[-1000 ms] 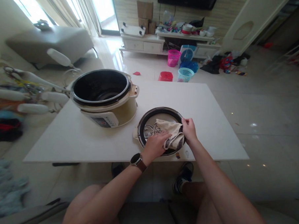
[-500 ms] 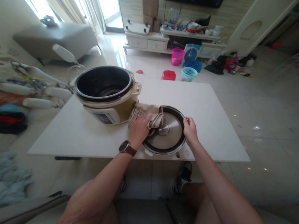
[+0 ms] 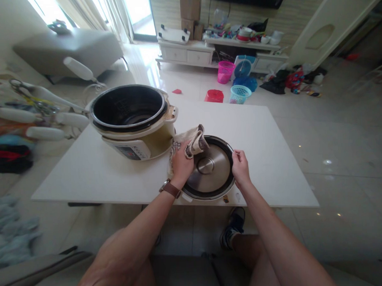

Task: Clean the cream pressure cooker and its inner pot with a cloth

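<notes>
A round lid [image 3: 216,175] lies with its steel inner side up near the front edge of the table, a black seal running round it. My right hand [image 3: 241,167] pinches the lid's right rim. Bunched in my left hand [image 3: 182,162] is a beige and brown patterned cloth [image 3: 195,142], over the lid's upper left part; my fingers are partly hidden by its folds. Just left of the cloth stands an open electric pressure cooker [image 3: 136,137], with a dark inner pot [image 3: 126,108] inside and a control panel on its front.
The white table [image 3: 263,144] carries the cooker and lid. A lamp with white shades [image 3: 80,68] reaches near the cooker's left side. Beyond the table stand a turquoise basket [image 3: 239,94], a red bin [image 3: 214,96] and a pink basket [image 3: 225,72].
My left hand has turned and gathered the cloth, lifting part of it from the lid, so more of the steel centre shows. My right hand stays at the rim.
</notes>
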Available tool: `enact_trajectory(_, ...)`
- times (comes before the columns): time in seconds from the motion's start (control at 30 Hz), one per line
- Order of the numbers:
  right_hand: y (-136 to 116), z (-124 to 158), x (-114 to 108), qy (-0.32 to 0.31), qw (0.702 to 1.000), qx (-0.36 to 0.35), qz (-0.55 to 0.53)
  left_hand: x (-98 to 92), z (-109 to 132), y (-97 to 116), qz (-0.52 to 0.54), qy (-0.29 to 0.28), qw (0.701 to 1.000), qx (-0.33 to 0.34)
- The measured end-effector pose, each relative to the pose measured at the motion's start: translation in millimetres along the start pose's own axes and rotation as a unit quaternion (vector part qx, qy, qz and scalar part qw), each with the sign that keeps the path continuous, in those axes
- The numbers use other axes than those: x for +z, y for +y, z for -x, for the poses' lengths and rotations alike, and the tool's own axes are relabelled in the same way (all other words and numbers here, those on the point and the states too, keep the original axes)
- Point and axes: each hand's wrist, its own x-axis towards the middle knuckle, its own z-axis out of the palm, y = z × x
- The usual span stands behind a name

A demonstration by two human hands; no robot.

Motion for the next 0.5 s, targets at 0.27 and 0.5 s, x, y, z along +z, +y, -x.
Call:
enact_trajectory(0.27, 2, -1, 1, -0.009, 0.995, 0.036, -0.092, 47.3, 18, 17, -0.005, -0.129, 0.985, 0.114)
enact_trajectory(0.5, -1, -13, -3, -0.056, 0.954, 0.174, -0.238, 42.8, 30, 19, -0.05, -0.285, 0.935, 0.204)
